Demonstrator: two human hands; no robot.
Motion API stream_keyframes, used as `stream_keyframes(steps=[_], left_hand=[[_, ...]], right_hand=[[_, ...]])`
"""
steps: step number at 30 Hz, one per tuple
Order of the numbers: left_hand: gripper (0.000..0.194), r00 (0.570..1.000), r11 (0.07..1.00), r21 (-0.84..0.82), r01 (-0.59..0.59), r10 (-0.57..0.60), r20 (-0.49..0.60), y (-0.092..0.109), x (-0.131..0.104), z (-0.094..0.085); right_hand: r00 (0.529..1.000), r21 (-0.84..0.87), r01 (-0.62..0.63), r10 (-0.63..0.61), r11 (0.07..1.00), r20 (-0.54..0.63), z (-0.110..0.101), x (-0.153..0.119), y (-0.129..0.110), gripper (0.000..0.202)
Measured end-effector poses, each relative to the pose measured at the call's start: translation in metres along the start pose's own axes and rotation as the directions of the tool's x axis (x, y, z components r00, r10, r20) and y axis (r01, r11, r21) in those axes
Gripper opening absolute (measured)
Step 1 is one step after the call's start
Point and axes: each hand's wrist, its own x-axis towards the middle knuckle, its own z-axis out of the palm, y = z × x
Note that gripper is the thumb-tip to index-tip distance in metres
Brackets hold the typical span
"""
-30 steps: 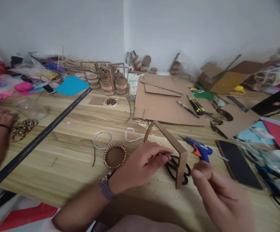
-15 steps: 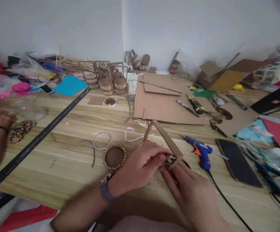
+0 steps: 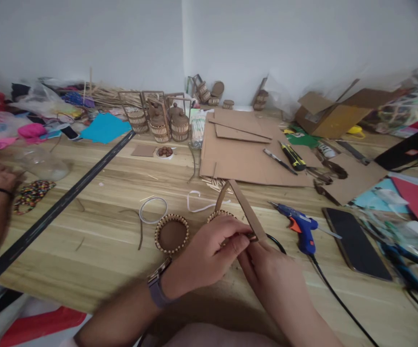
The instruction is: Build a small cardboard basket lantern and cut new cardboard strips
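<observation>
The bent cardboard strip point(image 3: 247, 209) arches up beside a stick-walled cup point(image 3: 220, 213) partly hidden by the left hand point(image 3: 209, 253). The right hand point(image 3: 276, 270) is closed around the strip's near end; the left's thumb and forefinger are nearly together there, but what they grip, if anything, I cannot tell. Squeezing too hard could crease the thin card, and uneven pulling could skew the arch. A sideways elbow might knock the glue gun point(image 3: 297, 224), lying near on the surface point(image 3: 111, 260).
</observation>
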Motion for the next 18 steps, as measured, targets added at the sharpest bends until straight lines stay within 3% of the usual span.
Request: stream_keyframes(steps=[5, 8, 10, 13, 15, 18], left_hand=[[0.024, 1.000, 0.999, 0.054, -0.007, 0.008, -0.022, 0.000, -0.003, -0.001], [0.024, 0.995, 0.966, 0.257, -0.024, 0.048, -0.084, -0.006, -0.005, -0.008], [0.022, 0.996, 0.862, 0.502, -0.076, 0.093, -0.008, -0.013, -0.007, -0.012], [0.016, 0.976, 0.610, 0.770, -0.185, 0.021, 0.217, -0.024, -0.012, -0.012], [0.015, 0.953, 0.489, 0.835, -0.253, -0.024, 0.303, -0.028, -0.014, -0.007], [0.008, 0.925, 0.382, 0.853, -0.355, 0.014, 0.379, -0.033, -0.015, 0.006]], right_hand=[[0.999, 0.055, -0.001, -0.001, 0.999, 0.034, 0.004, -0.001, 0.001, 0.057], [1.000, 0.101, -0.023, 0.021, 0.995, 0.019, 0.004, 0.000, 0.005, 0.059], [0.999, 0.118, -0.028, 0.024, 0.993, 0.033, 0.005, -0.002, 0.013, 0.059], [0.988, 0.157, -0.018, -0.006, 0.987, 0.152, 0.006, -0.008, 0.032, 0.056], [0.963, 0.219, -0.032, -0.028, 0.975, 0.268, 0.006, -0.011, 0.047, 0.054], [0.920, 0.312, -0.103, -0.029, 0.945, 0.391, 0.004, -0.010, 0.065, 0.050]])
